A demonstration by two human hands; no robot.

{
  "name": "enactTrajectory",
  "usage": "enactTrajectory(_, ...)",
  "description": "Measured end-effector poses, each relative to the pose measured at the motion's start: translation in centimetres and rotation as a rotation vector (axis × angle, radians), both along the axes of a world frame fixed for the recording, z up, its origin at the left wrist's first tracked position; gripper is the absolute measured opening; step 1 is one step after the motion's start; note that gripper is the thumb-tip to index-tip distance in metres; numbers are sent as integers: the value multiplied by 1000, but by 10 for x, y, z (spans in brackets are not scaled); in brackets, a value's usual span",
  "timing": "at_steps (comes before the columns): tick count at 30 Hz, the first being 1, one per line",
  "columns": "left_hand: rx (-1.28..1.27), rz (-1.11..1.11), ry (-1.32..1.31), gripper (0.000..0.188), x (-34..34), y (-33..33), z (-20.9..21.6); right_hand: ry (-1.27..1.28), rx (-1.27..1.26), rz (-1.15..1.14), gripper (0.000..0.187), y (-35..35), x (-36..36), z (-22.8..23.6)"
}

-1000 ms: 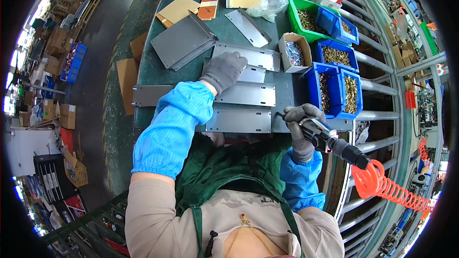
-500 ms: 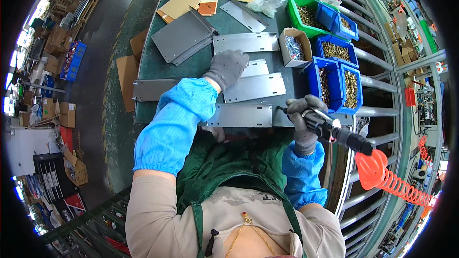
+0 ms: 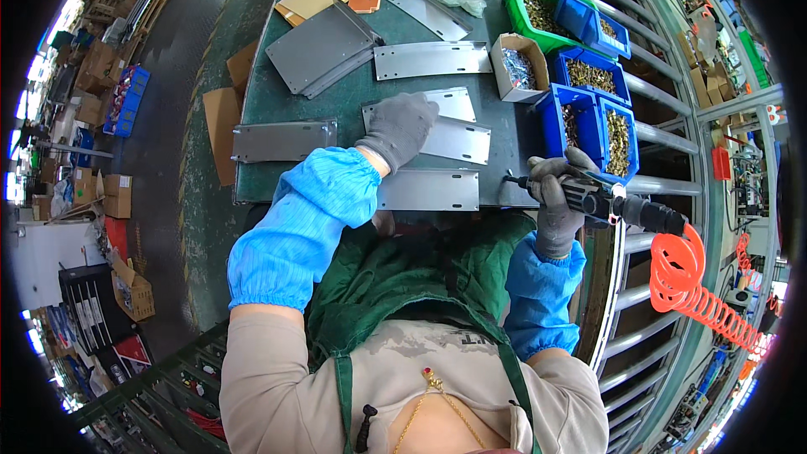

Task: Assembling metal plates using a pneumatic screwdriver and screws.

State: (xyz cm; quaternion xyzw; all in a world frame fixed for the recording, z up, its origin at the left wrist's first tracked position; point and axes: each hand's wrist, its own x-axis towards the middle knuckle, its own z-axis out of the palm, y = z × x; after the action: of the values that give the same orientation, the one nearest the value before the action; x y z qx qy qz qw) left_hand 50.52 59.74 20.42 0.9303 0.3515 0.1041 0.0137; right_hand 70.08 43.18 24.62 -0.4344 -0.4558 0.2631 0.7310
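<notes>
My left hand (image 3: 402, 130), in a grey glove, is over the middle of the bench with its fingers curled down onto a flat metal plate (image 3: 461, 142). A second plate (image 3: 452, 104) lies just beyond it, partly under the hand. Closer to me, another slotted plate (image 3: 433, 190) rests along the bench's near edge. My right hand (image 3: 559, 197), also gloved, is wrapped round a black air screwdriver (image 3: 588, 199), whose tip points left over the bench corner. A red coiled hose (image 3: 677, 273) runs from the tool's rear.
On the green bench (image 3: 336, 109), a stack of grey panels (image 3: 319, 50) lies at the back left. Blue bins (image 3: 618, 139), a green bin (image 3: 538, 21) and a carton (image 3: 519, 67) hold small fasteners at the right. A roller conveyor (image 3: 668, 189) runs alongside.
The plate under my left hand has turned, its right end swinging toward me. My right hand has moved right with the screwdriver, away from the near plate. The view has shifted slightly.
</notes>
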Motion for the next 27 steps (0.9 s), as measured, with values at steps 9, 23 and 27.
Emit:
enactTrajectory(9, -235, -121, -168, 16, -18, -64, 1, 60, 116, -69, 47, 2, 6, 19)
enactTrajectory(23, -266, -29, -124, 15, -27, -53, 17, 63, 99, -157, 45, -11, 18, 15)
enactTrajectory(27, -349, 13, -296, 18, 9, -65, 27, 71, 105, -158, 47, -12, 15, 18)
